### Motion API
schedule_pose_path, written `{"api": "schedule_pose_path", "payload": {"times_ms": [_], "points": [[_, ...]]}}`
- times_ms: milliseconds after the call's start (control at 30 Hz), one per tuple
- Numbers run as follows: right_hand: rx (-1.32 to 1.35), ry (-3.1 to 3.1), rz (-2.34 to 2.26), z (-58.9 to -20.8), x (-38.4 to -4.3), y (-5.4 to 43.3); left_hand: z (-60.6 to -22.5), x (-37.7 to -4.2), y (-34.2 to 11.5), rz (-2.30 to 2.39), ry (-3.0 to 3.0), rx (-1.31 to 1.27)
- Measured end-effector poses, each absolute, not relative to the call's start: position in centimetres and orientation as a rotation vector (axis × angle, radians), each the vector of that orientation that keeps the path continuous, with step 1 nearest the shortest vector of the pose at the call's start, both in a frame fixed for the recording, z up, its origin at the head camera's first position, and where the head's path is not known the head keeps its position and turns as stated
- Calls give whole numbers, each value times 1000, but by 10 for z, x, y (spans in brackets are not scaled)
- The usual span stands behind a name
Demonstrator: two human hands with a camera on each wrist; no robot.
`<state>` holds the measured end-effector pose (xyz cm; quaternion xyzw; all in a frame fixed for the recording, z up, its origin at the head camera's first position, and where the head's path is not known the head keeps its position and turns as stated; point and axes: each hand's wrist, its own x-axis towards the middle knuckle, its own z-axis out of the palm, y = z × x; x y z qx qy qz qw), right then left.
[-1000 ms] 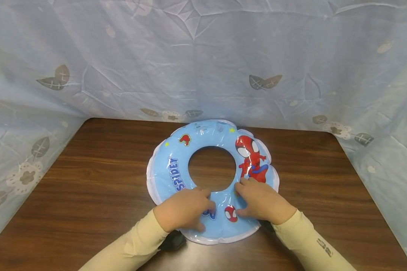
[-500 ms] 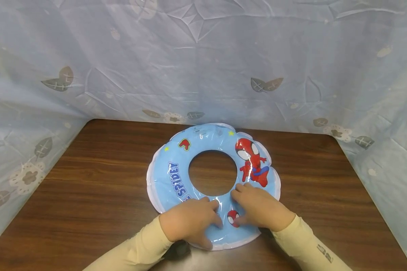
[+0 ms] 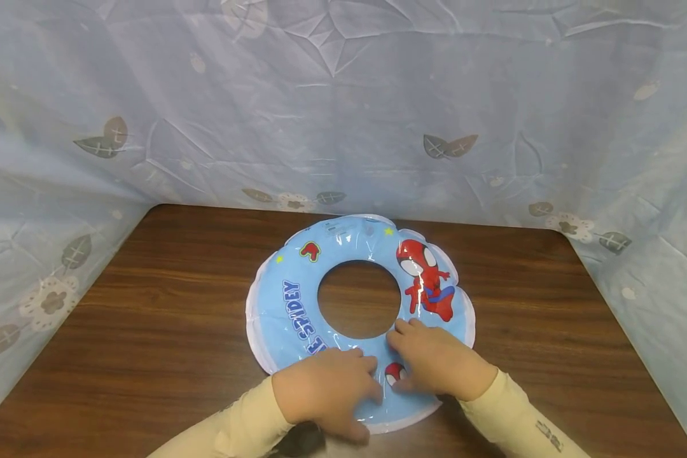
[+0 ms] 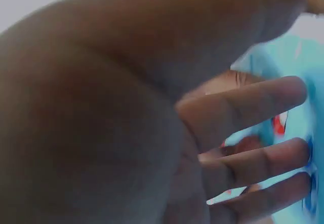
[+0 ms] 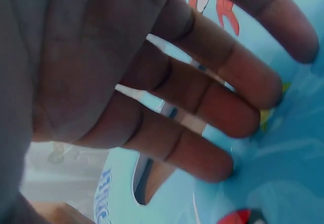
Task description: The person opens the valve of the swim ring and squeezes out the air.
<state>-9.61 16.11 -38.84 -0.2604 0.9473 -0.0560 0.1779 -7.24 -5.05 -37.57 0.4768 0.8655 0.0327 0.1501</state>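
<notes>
A light blue inflatable swim ring (image 3: 343, 242) with a red cartoon spider figure and "SPIDEY" lettering lies flat on the wooden table. Its rim puckers in places. My left hand (image 3: 327, 389) rests on the near part of the ring, its thumb by the near rim. In the left wrist view, extended fingertips (image 4: 296, 150) press the blue vinyl. On the near right part, beside a small red mask print, lies my right hand (image 3: 439, 361). The right wrist view shows its fingers (image 5: 230, 110) spread, with tips against the ring (image 5: 288, 183). Neither hand grips it.
The dark brown wooden table (image 3: 166, 305) extends around the ring on both sides. A pale blue-grey curtain (image 3: 332, 114) printed with leaves and flowers hangs behind the table and along its left and right edges.
The ring has shifted slightly toward me. My left hand has slid right and nearer, covering the near lettering; my right hand has moved a little nearer too.
</notes>
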Motion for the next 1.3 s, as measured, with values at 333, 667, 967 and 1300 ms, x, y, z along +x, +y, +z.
{"api": "schedule_pose_path", "payload": {"times_ms": [333,667,967,1300], "points": [[-794,2793,-334,-381,-118,184,-366,-119,-89,392,2800,1034],[-609,2958,-414,-378,-154,212,-382,-165,-123,292,2901,708],[-578,2962,-358,-374,-191,207,-374,-202,-94,168,3078,804],[-665,2922,-226,-381,-210,187,-386,-229,-50,-2,2907,735]]}}
